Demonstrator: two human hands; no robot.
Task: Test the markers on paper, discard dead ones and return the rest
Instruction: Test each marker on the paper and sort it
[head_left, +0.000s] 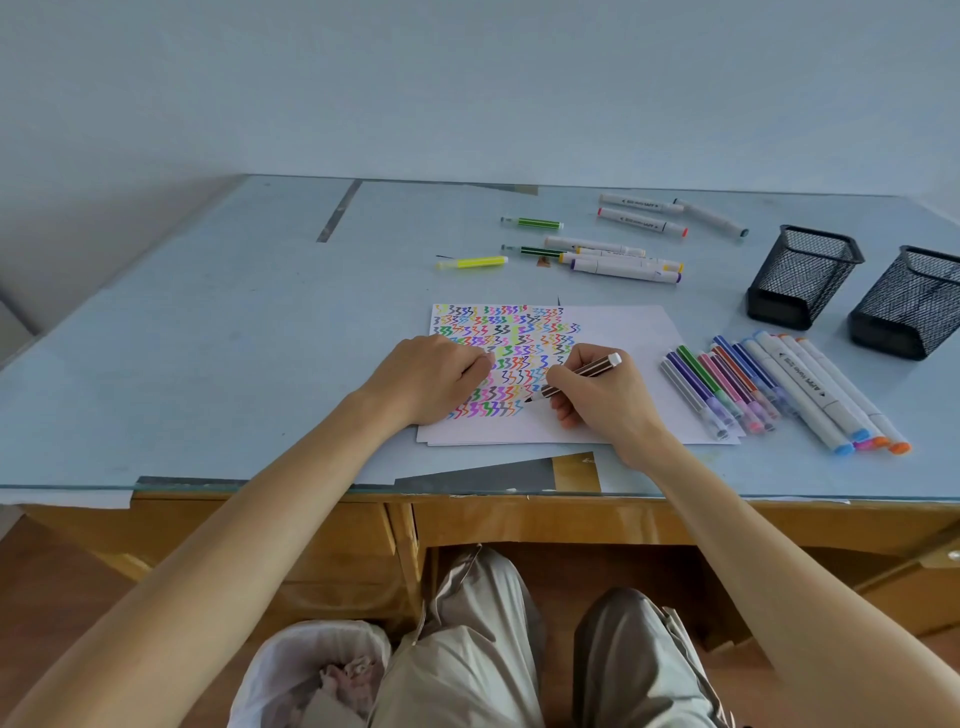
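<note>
A white sheet of paper (623, 332) lies on the desk, its left half covered in coloured zigzag marks. My right hand (602, 400) grips a brown striped marker (582, 371), tip down on the paper just right of the marks. My left hand (431, 376) rests on the paper's left part with curled fingers; what it holds, if anything, is hidden. A row of several capped markers (779, 389) lies right of the paper. More markers (613, 254) lie scattered behind it.
Two black mesh pen holders (800, 275) (909, 304) stand at the right of the glass-topped desk (208, 338). A bin with a white liner (311, 670) sits on the floor by my left knee. The wall is close behind the desk.
</note>
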